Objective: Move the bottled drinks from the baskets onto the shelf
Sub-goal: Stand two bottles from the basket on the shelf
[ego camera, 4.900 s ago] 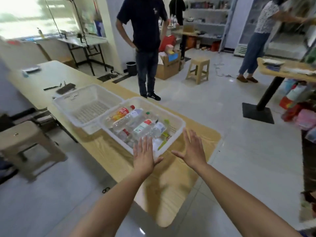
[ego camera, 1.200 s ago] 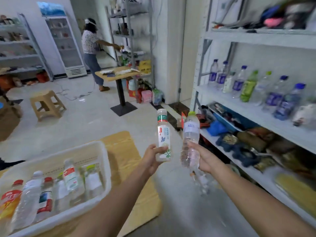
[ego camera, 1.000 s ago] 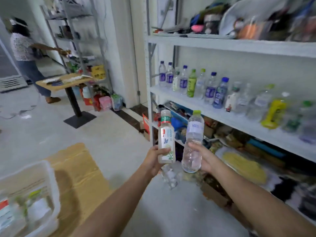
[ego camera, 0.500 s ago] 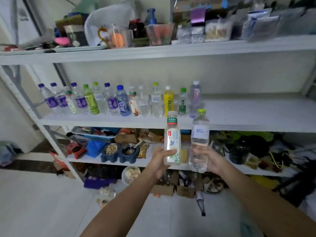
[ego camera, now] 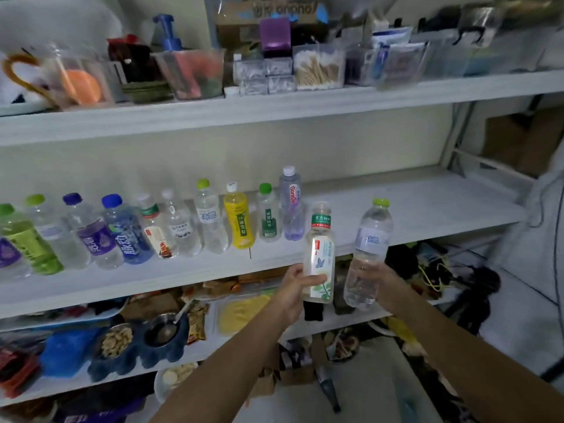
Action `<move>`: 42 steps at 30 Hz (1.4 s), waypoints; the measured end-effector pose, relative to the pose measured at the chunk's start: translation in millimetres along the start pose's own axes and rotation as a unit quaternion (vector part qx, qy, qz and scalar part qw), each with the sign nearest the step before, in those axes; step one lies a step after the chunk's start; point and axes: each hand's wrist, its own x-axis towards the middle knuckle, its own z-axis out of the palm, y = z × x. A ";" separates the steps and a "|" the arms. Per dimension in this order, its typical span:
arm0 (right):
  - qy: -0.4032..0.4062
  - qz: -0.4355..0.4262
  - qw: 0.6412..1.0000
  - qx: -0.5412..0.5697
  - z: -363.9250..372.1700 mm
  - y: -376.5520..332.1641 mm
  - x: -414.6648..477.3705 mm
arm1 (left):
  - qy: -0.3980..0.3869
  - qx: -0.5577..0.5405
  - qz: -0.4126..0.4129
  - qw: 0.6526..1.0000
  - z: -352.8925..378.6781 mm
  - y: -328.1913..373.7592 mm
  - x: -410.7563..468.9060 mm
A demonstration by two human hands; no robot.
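Clear plastic filled both grips. The left grip [ego camera: 294, 293] was curled round the lower body of the white-labelled tea bottle [ego camera: 319, 254], and the right grip [ego camera: 381, 285] round the lower body of the green-capped water bottle [ego camera: 367, 254]. Both bottles were upright.

A second before, the basket had sat at the frame's edge with the shelving off to one side. Now the basket was out of view, I faced the middle shelf [ego camera: 412, 203] squarely, and it had drawn closer than half a second earlier. I read that as the carry nearly done and the set-down next.

Neither bottle was on the board yet. Both hung in front of its front lip, low and to the right of the tall purple bottle [ego camera: 291, 206] that ended the standing row [ego camera: 183, 227].

Right of the purple bottle the board showed open white as far as the end upright [ego camera: 451, 132]. Left of it the row ran bottle against bottle. Above it the upper shelf [ego camera: 274, 111] left headroom, I judged, for both caps. The bases had to clear the lip first, and the tea bottle, nearer the purple bottle, risked knocking it.
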 end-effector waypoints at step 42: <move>-0.126 0.010 0.983 -0.133 -79.0 -87.9 232.5 | 0.204 0.120 0.123 0.964 58.5 22.0 217.4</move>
